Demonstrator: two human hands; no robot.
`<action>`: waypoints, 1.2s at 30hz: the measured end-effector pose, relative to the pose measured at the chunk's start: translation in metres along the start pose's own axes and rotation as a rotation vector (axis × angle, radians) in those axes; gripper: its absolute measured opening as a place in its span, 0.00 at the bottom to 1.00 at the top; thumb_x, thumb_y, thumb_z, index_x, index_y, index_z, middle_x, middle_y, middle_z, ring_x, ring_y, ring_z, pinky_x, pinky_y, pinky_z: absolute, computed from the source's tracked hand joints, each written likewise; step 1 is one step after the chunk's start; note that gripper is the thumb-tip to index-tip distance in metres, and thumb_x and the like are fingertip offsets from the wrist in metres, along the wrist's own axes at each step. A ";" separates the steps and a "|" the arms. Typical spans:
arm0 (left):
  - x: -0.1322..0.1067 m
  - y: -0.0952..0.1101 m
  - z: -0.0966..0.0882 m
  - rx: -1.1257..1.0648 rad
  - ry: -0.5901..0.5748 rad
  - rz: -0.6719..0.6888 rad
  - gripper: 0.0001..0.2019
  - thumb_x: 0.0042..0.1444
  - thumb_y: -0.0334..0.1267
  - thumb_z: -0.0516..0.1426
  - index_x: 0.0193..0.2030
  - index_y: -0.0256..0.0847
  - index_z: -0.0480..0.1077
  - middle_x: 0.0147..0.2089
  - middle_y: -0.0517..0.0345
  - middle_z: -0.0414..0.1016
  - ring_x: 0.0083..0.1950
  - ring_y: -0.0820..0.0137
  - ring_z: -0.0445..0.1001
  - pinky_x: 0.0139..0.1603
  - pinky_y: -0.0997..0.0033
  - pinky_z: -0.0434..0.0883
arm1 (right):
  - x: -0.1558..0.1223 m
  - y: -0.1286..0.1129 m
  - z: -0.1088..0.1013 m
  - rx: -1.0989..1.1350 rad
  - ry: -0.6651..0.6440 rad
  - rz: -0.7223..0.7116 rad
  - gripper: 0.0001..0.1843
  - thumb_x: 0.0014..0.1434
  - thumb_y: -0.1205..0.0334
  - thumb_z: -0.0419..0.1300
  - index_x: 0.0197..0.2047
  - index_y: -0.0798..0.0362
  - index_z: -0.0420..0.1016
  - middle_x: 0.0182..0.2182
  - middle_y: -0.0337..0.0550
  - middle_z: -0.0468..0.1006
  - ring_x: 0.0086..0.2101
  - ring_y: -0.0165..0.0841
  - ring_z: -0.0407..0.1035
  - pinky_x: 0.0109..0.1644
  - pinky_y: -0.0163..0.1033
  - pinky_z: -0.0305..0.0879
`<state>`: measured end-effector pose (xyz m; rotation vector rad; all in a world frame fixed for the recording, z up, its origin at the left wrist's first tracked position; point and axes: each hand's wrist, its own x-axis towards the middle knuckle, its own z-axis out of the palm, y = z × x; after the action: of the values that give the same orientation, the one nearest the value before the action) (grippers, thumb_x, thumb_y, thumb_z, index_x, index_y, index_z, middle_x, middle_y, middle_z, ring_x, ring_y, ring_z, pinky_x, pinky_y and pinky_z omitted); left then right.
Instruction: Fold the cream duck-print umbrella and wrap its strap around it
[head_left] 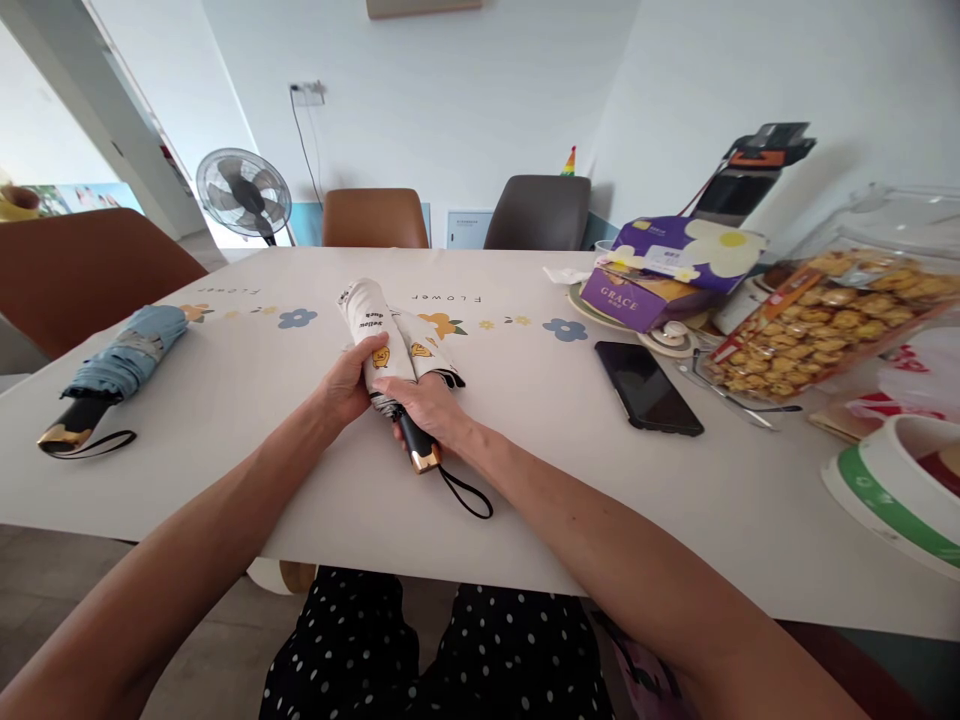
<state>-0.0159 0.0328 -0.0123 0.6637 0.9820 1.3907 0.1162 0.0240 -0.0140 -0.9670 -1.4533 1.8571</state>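
Both my hands grip a white folding umbrella printed with yellow ducks and black lettering, held just over the table. My left hand wraps its left side about midway along. My right hand closes around the lower canopy near the handle, thumb across the front. A loose flap of fabric sticks out to the right above my right hand. The black handle with a gold end points toward me, its wrist strap hanging right. To the left lies a blue folded umbrella with a black handle.
A black phone lies right of my hands, with eyeglasses beside it. Beyond are a purple tissue box, a tall bottle, a clear snack jar and a white-green tub. Chairs and a fan stand behind the table.
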 end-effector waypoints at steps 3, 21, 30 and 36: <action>-0.001 0.001 0.001 0.010 0.009 0.013 0.18 0.50 0.39 0.57 0.47 0.32 0.69 0.42 0.45 0.77 0.45 0.58 0.75 0.50 0.60 0.71 | 0.001 0.001 0.000 0.005 0.009 -0.007 0.15 0.49 0.53 0.63 0.31 0.57 0.67 0.15 0.36 0.66 0.13 0.29 0.63 0.12 0.32 0.61; 0.000 0.007 -0.005 0.127 0.027 -0.045 0.19 0.51 0.46 0.56 0.45 0.34 0.71 0.39 0.47 0.77 0.40 0.59 0.75 0.38 0.64 0.73 | 0.004 0.003 -0.001 0.116 0.030 -0.028 0.15 0.49 0.53 0.63 0.29 0.56 0.66 0.16 0.36 0.66 0.14 0.29 0.63 0.11 0.33 0.61; 0.005 0.007 -0.008 0.087 0.090 0.010 0.09 0.54 0.36 0.53 0.37 0.33 0.70 0.37 0.48 0.76 0.34 0.67 0.74 0.31 0.71 0.72 | 0.004 -0.005 -0.006 0.189 0.096 -0.057 0.16 0.50 0.52 0.62 0.28 0.56 0.64 0.16 0.35 0.64 0.14 0.28 0.63 0.11 0.32 0.61; 0.005 0.003 -0.008 0.196 0.098 0.060 0.06 0.46 0.27 0.57 0.33 0.31 0.71 0.30 0.51 0.75 0.28 0.71 0.72 0.28 0.73 0.71 | 0.004 -0.003 -0.004 0.209 0.092 -0.062 0.15 0.49 0.53 0.62 0.28 0.56 0.64 0.15 0.35 0.64 0.14 0.29 0.63 0.11 0.32 0.61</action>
<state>-0.0245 0.0363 -0.0146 0.7813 1.1960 1.4013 0.1176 0.0298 -0.0124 -0.8837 -1.1948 1.8517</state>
